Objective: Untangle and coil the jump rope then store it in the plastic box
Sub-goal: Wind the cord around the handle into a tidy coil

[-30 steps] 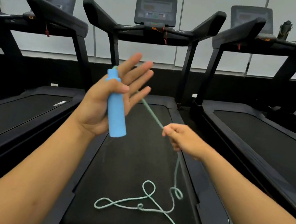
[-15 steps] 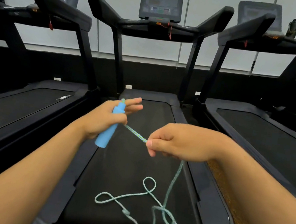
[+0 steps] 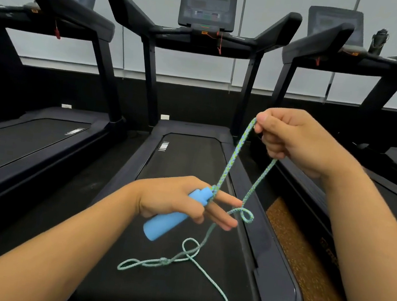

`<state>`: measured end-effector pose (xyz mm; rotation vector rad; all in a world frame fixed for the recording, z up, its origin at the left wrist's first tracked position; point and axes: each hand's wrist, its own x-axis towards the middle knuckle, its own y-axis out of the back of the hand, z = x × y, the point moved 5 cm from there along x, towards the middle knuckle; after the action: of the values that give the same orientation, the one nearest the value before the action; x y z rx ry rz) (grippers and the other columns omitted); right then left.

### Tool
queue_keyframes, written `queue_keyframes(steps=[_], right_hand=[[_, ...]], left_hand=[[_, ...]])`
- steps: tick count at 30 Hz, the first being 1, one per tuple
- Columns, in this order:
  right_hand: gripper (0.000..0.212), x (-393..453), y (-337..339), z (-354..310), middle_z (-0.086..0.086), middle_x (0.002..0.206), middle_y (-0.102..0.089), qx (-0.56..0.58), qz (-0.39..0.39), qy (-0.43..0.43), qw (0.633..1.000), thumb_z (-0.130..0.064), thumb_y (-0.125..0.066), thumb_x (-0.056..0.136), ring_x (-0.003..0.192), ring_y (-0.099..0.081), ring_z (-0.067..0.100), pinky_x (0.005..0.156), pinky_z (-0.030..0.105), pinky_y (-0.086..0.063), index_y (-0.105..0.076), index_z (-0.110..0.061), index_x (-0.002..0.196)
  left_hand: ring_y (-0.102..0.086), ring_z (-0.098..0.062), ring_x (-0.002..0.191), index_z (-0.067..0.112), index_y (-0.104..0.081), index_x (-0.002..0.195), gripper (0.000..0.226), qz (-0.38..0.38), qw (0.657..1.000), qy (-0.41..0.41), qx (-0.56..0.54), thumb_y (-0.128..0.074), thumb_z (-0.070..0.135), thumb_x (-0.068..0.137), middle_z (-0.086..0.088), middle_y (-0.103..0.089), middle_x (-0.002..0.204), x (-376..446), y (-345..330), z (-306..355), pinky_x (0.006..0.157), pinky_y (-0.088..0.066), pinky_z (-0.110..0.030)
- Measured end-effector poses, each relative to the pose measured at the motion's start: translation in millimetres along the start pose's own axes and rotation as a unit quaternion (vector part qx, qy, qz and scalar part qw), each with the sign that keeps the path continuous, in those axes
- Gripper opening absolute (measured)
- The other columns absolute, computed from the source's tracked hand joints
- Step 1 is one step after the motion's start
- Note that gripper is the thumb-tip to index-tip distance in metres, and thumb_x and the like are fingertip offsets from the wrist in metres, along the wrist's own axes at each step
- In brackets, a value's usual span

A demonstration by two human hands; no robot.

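Blue handle (image 3: 171, 212) gripped in my left hand (image 3: 176, 198), right hand (image 3: 292, 140) pinching rope (image 3: 231, 159) above the treadmill belt (image 3: 168, 293) (knots remain, coiling barely begun, no box visible).

Rope (image 3: 229, 159) end beyond bottom edge

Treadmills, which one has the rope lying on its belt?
The middle treadmill: the rope lies looped on its belt; the others' belts show none.

Two bare forearms, sleeveless to frame edge, entering from 7 and 5 o'clock. Bare left hand (image 3: 173, 197) and bare right hand (image 3: 292, 140): ungloved, no rings, no watch.
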<state>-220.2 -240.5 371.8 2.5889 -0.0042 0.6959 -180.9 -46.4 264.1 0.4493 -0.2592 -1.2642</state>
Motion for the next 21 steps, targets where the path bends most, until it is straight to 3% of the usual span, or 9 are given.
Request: queue_keyframes(steps=[3, 7, 9, 10, 12, 16, 21], right_hand=[[0.031, 9, 4, 31, -0.009, 0.055, -0.030, 0.008, 0.052, -0.023, 0.998, -0.027, -0.050, 0.110, 0.050, -0.021, 0.011, 0.048, 0.024, -0.023, -0.061, -0.015, 0.083], [0.030, 8, -23, 58, 0.005, 0.059, -0.034, 0.005, 0.027, -0.050, 0.998, -0.026, -0.050, 0.110, 0.052, -0.028, 0.013, 0.048, 0.022, -0.027, -0.061, -0.012, 0.085], [0.028, 4, -45, 63, 0.011, 0.066, -0.048, -0.042, 0.001, -0.056, 0.998, -0.019, -0.051, 0.109, 0.057, -0.043, 0.020, 0.054, 0.028, -0.038, -0.061, -0.006, 0.086], [0.025, 3, -57, 67, 0.005, 0.066, -0.055, -0.050, -0.012, -0.062, 0.997, -0.013, -0.050, 0.108, 0.060, -0.051, 0.018, 0.057, 0.029, -0.042, -0.062, -0.004, 0.088], [0.024, 0, -80, 80, -0.006, 0.060, -0.050, 0.002, -0.043, -0.089, 0.995, -0.005, -0.045, 0.107, 0.055, -0.046, 0.009, 0.054, 0.026, -0.037, -0.061, -0.005, 0.089], [0.034, -11, -116, 98, -0.005, 0.060, -0.030, 0.072, -0.145, -0.107, 0.981, -0.034, -0.042, 0.112, 0.051, -0.025, 0.010, 0.051, 0.028, -0.025, -0.057, -0.015, 0.087], [0.036, -30, -135, 85, -0.007, 0.061, -0.040, -0.075, -0.226, -0.094, 0.967, -0.039, -0.040, 0.112, 0.051, -0.036, 0.008, 0.052, 0.021, -0.037, -0.059, -0.018, 0.089]], left_hand=[[-0.063, -0.036, 0.129, 0.005, -0.049, 0.149, 0.073, -0.038, 0.997, -0.058, -0.045, -0.045, -0.013, 0.078, -0.025, -0.065, 0.138, -2, -11, 25, 0.114, -0.043, -0.041], [-0.061, -0.043, 0.125, 0.001, -0.049, 0.147, 0.075, -0.052, 0.978, -0.142, -0.141, -0.051, -0.003, 0.072, -0.034, -0.061, 0.135, -6, -15, 51, 0.114, -0.040, -0.039], [-0.054, -0.047, 0.130, -0.004, -0.045, 0.148, 0.076, -0.052, 0.964, -0.184, -0.185, -0.049, -0.005, 0.072, -0.042, -0.053, 0.138, -6, -15, 60, 0.116, -0.039, -0.040], [-0.048, -0.050, 0.134, -0.004, -0.043, 0.149, 0.077, -0.050, 0.954, -0.205, -0.212, -0.048, -0.006, 0.072, -0.043, -0.048, 0.142, -6, -14, 64, 0.120, -0.037, -0.043], [-0.043, -0.049, 0.141, 0.002, -0.045, 0.149, 0.077, -0.013, 0.938, -0.226, -0.261, -0.049, -0.005, 0.073, -0.035, -0.048, 0.148, -7, -1, 66, 0.122, -0.033, -0.048], [-0.052, -0.034, 0.142, 0.010, -0.048, 0.148, 0.075, 0.129, 0.932, -0.219, -0.257, -0.054, 0.001, 0.074, -0.019, -0.057, 0.149, -18, 42, 52, 0.121, -0.037, -0.041], [-0.060, -0.025, 0.135, 0.011, -0.054, 0.145, 0.070, 0.269, 0.933, -0.123, -0.203, -0.050, -0.003, 0.076, -0.011, -0.065, 0.143, -27, 76, 12, 0.121, -0.037, -0.042]])
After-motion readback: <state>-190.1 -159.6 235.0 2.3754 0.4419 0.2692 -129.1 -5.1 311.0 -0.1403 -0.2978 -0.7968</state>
